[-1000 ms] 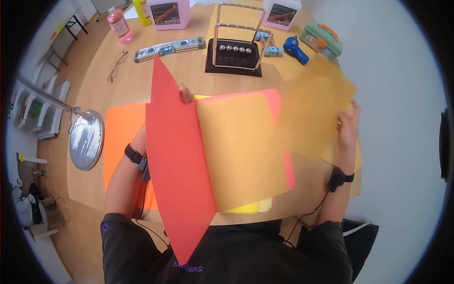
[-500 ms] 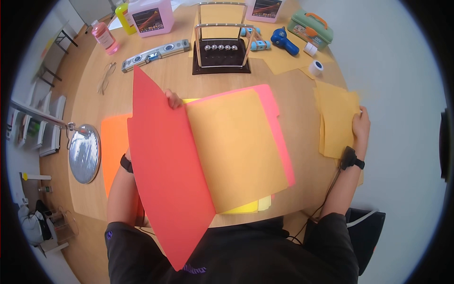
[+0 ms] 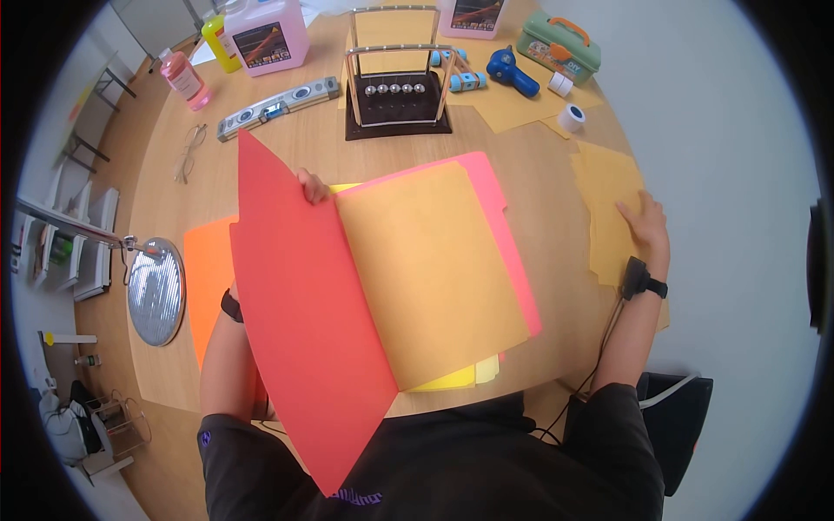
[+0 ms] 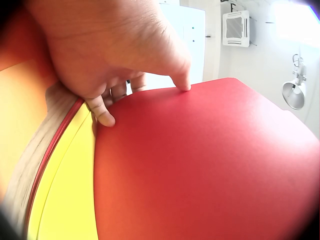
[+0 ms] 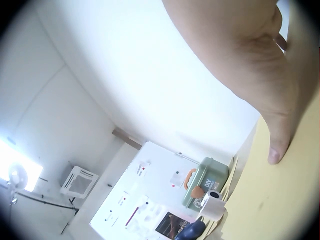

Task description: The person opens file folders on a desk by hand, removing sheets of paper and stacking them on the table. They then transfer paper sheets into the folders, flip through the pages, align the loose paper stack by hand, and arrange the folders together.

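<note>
**Red folder held open at the near edge of a round wooden table**

The table [image 3: 539,165] is pale wood with a curved rim, set on a grey floor; to the left stand white shelves and a round ribbed lamp head [image 3: 156,292] that overhangs the rim. The far side is crowded: a pink jug [image 3: 263,31], a yellow bottle [image 3: 218,35], a small pink bottle [image 3: 183,76], a spirit level [image 3: 276,97], spectacles [image 3: 187,152], a Newton's cradle [image 3: 395,87], a blue tool [image 3: 512,74], two tape rolls and a shut green tool box [image 3: 558,43], its contents hidden.

The left hand [image 3: 313,186] grips the top edge of the red folder cover [image 3: 304,313], thumb in front and fingers curled behind it, keeping the cover raised off the stack. Inside lies a tan sheet [image 3: 430,269] on the pink back leaf [image 3: 499,204], with yellow paper [image 3: 452,379] showing beneath at the near edge. An orange folder [image 3: 207,269] lies flat to the left, partly under the forearm.

The right hand [image 3: 645,221] rests flat with fingers straight on a pile of tan sheets [image 3: 606,187] at the table's right rim, well apart from the folder. Bare wood shows between folder and pile, and between folder and cradle
</note>
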